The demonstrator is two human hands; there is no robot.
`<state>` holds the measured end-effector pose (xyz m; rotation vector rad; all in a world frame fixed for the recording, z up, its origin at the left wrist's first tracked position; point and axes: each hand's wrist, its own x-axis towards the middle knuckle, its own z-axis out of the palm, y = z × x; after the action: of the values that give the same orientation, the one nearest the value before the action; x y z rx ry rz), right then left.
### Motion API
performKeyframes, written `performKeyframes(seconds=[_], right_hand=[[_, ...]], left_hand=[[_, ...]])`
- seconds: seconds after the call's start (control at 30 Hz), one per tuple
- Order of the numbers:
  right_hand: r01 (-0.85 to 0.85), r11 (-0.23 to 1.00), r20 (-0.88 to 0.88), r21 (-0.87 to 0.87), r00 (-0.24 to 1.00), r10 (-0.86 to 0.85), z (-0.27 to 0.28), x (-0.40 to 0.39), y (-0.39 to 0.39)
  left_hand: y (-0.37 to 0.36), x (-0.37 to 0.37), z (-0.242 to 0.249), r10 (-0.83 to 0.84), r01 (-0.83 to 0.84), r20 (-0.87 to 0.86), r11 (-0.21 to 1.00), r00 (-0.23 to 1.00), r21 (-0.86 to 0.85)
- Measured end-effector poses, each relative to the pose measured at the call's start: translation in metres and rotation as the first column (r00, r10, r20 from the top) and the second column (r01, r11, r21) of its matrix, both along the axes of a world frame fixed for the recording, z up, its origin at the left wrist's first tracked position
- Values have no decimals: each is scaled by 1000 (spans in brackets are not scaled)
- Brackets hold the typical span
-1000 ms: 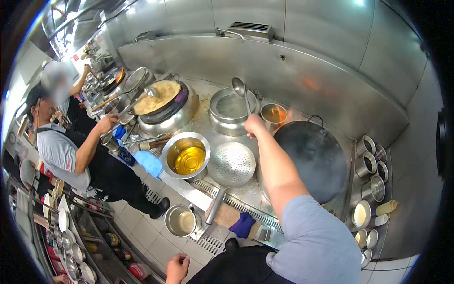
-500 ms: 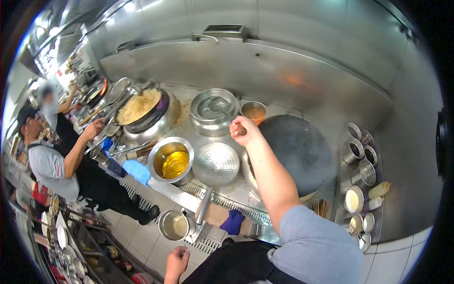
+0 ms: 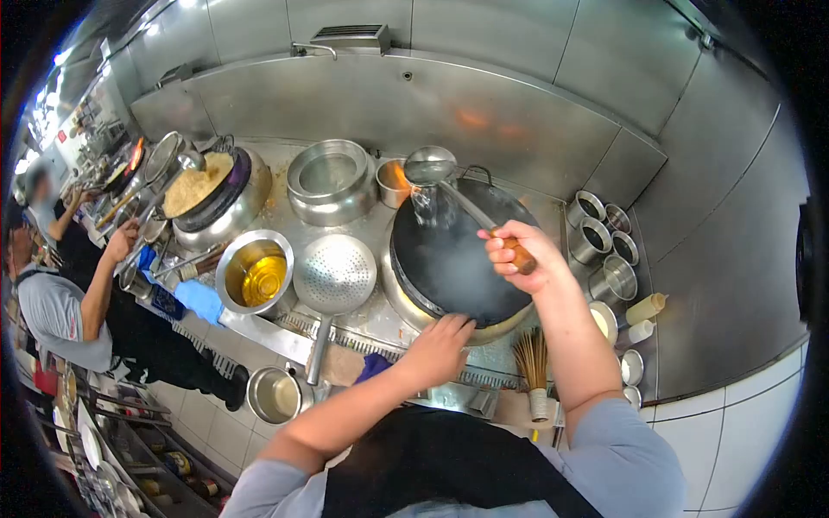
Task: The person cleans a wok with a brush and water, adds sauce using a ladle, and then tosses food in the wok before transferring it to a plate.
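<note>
My right hand (image 3: 527, 255) is wrapped round the wooden handle of a metal ladle (image 3: 430, 166). Water spills from the ladle's bowl over the far left part of a large dark wok (image 3: 484, 268), which steams. At the wok's near rim is my left hand (image 3: 439, 345), its fingers bent over the edge; whatever lies under them is hidden. Left of the wok sit a perforated strainer (image 3: 335, 274) and a pot of yellow oil (image 3: 263, 281). Behind them stands a round metal pot (image 3: 328, 177) of water.
A bamboo brush (image 3: 532, 371) lies right of my left hand. Metal cups (image 3: 613, 278) and bottles line the right side. A small pot (image 3: 275, 395) hangs at the front edge. Further left, a co-worker (image 3: 65, 302) holds a tool by another wok (image 3: 207, 186).
The ladle has moved from the water pot to above the wok, and water now falls from it. My left hand has come up to the wok's rim. The view has shifted right.
</note>
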<state>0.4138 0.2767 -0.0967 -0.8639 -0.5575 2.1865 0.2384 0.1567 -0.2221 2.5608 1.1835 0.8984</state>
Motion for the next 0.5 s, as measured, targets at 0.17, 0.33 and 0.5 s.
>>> performKeyframes(seconds=[0.17,0.33,0.5], right_hand=[[48,997,285,54,957,-62,-13,54,-6],[-28,974,633,225,764,-124,-30,100,-28],[-374,815,885,442,330,-328,-37,113,-27]], left_hand=[[49,58,-26,-48,-82,-530,972,847,-219],[45,43,-43,54,-103,-258,978,965,-181],[48,35,-47,63,-78,-151,992,987,-96]])
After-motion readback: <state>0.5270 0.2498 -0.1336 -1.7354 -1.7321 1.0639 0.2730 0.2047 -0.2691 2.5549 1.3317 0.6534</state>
